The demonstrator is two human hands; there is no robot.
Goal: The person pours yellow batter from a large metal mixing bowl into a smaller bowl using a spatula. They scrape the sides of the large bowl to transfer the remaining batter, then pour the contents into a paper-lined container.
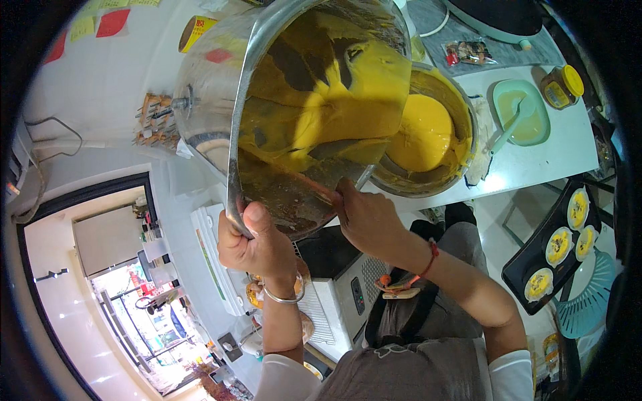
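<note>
A large metal mixing bowl (241, 120), tilted on its side, has thick yellow batter (371, 90) coating its inner wall. My left hand (258, 240) grips its rim, the thumb over the edge. In my right hand (368, 215) is the handle of a reddish spatula (313, 185), whose far end is in the bowl's batter; its blade is not clearly seen. Below the tilted bowl's mouth stands a second metal bowl (466, 155) on the white table, with a pool of smooth yellow batter (424, 133) inside and smears around its wall.
On the white table (567, 145) are a green dish (544, 120) with liquid and a spoon, a yellow-lidded jar (556, 90), a cloth (479, 165) and a small packet (469, 52). A black tray (521, 265) with several topped cups stands lower right, beside a blue slotted basket (584, 311).
</note>
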